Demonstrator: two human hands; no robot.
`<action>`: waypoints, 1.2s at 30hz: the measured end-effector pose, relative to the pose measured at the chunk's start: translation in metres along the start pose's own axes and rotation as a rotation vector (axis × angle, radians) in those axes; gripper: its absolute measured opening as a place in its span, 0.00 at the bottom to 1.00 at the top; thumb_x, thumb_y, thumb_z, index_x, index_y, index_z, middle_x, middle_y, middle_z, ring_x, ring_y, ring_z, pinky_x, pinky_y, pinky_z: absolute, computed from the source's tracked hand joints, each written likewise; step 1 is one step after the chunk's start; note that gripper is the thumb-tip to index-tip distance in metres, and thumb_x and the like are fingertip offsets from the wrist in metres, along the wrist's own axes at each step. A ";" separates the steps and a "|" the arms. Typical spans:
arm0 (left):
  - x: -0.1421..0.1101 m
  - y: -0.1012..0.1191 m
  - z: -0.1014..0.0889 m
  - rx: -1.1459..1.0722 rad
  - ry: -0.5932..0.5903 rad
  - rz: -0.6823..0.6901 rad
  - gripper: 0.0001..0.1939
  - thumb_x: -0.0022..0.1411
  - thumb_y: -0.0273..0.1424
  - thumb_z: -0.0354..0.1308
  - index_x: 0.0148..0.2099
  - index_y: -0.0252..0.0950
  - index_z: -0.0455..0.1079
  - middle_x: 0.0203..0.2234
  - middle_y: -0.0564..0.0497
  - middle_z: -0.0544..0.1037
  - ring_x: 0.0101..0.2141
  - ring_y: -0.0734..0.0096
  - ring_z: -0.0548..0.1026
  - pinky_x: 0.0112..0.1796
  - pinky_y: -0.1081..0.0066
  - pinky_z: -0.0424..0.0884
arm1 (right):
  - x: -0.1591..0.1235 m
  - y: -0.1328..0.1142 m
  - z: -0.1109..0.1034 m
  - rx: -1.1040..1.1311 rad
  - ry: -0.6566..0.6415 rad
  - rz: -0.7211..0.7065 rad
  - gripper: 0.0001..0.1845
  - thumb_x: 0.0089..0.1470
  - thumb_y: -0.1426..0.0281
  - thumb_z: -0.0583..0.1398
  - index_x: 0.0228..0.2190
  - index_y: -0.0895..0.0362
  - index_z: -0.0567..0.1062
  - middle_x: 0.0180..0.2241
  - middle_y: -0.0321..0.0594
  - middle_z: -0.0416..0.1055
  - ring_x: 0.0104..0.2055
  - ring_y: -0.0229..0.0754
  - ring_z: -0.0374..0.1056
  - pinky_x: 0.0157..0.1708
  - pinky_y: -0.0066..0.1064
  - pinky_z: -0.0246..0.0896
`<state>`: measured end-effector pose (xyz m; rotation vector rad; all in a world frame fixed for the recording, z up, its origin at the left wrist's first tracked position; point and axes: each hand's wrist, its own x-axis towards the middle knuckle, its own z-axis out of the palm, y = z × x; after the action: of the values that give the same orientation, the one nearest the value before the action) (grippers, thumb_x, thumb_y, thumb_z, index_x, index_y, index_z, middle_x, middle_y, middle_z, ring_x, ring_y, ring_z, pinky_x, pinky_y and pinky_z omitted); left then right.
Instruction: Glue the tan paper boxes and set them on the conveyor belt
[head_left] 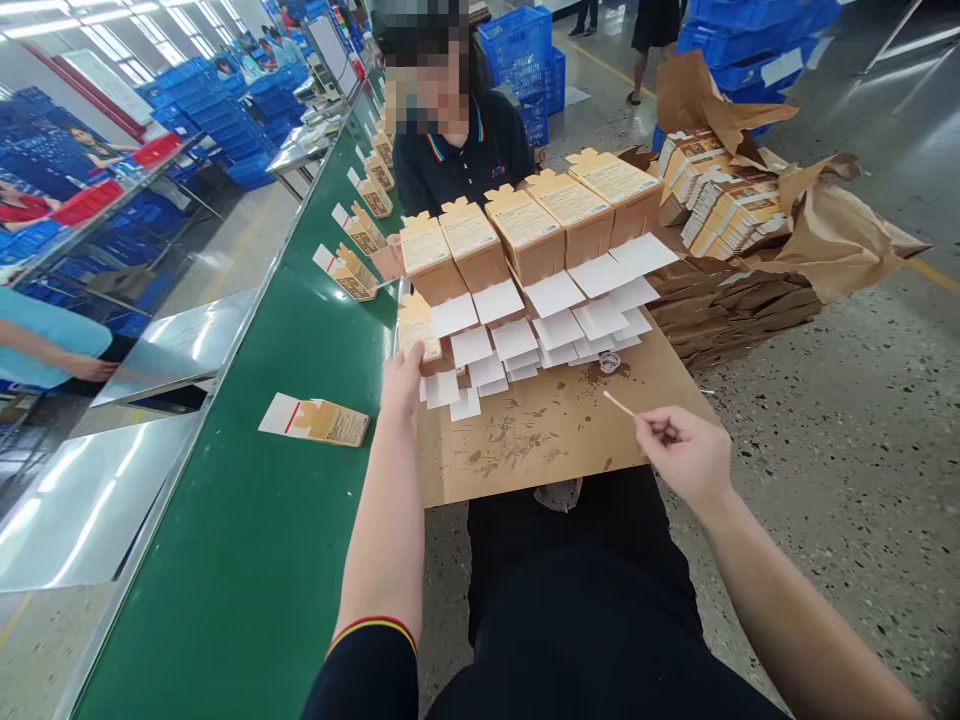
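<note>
My right hand [686,450] pinches a cotton swab [619,404], its white tip pointing left over the brown cardboard sheet [555,430]. At the left end of the stacked cartons, my left hand [403,380] is closed at the side of a small tan carton [417,325]; its fingers are partly hidden. Rows of tan cartons [525,245] lie stacked on the sheet, their white flaps [555,293] pointing toward me. A small clear round dish [610,362] sits by the flaps, with dark wet-looking spots around it.
A green conveyor belt [225,540] on the left carries a flat carton [330,420] and several standing cartons [352,272]. Across from me sits a person in a dark shirt [469,150]. Bundled cartons in brown paper [739,200] lie at right; blue crates [517,60] stand behind.
</note>
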<state>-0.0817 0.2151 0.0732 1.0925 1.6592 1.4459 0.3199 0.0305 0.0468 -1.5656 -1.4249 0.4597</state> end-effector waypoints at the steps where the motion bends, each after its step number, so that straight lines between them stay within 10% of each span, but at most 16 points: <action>1: -0.016 -0.003 -0.010 -0.042 0.021 -0.013 0.23 0.60 0.44 0.74 0.52 0.36 0.81 0.53 0.38 0.85 0.59 0.45 0.81 0.63 0.49 0.77 | 0.012 0.002 -0.007 -0.052 0.002 -0.005 0.14 0.65 0.58 0.66 0.31 0.52 0.83 0.26 0.41 0.80 0.26 0.46 0.77 0.28 0.36 0.76; 6: -0.118 -0.021 -0.045 -0.397 -0.010 -0.035 0.37 0.56 0.45 0.79 0.66 0.44 0.76 0.66 0.42 0.79 0.68 0.45 0.76 0.65 0.50 0.76 | 0.048 -0.004 -0.012 -0.104 -0.173 -0.048 0.09 0.62 0.63 0.66 0.29 0.52 0.81 0.25 0.39 0.78 0.26 0.44 0.75 0.29 0.34 0.75; 10: -0.172 -0.044 -0.030 -0.431 -0.088 -0.226 0.41 0.48 0.43 0.85 0.63 0.42 0.77 0.62 0.39 0.82 0.65 0.41 0.78 0.64 0.47 0.76 | 0.012 -0.020 0.031 0.111 -0.459 -0.142 0.09 0.64 0.68 0.63 0.30 0.52 0.81 0.27 0.38 0.79 0.26 0.40 0.74 0.27 0.29 0.71; 19: -0.177 -0.056 -0.019 -0.168 -0.129 -0.195 0.42 0.46 0.46 0.86 0.58 0.40 0.71 0.56 0.38 0.84 0.57 0.47 0.84 0.61 0.48 0.78 | -0.068 -0.017 0.118 0.081 -0.532 -0.252 0.12 0.64 0.74 0.59 0.27 0.52 0.72 0.25 0.35 0.72 0.26 0.39 0.68 0.30 0.30 0.65; 36: -0.216 -0.059 -0.005 0.275 -0.055 -0.041 0.44 0.48 0.41 0.83 0.60 0.43 0.63 0.55 0.37 0.81 0.59 0.41 0.82 0.55 0.51 0.81 | -0.048 -0.009 0.063 0.175 -0.323 -0.023 0.11 0.64 0.66 0.63 0.29 0.51 0.79 0.25 0.37 0.78 0.26 0.41 0.74 0.30 0.31 0.74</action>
<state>-0.0038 0.0156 0.0082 1.2265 1.8679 1.1744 0.2530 0.0099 0.0084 -1.3752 -1.5945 0.8303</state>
